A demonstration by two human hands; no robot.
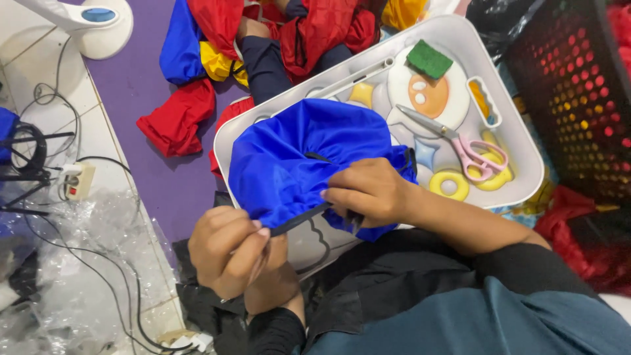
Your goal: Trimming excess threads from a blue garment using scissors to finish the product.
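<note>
While the blue fabric bag (309, 154) is gripped by the right hand (368, 190), a black drawstring (299, 220) is pinched at seven o'clock by the left hand (230, 246); threading appears partly done.

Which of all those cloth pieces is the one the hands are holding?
The shiny blue cloth on the white tray. The right hand grips its edge and the left hand pulls its black cord. The red, yellow and blue cloths lie untouched behind.
</note>
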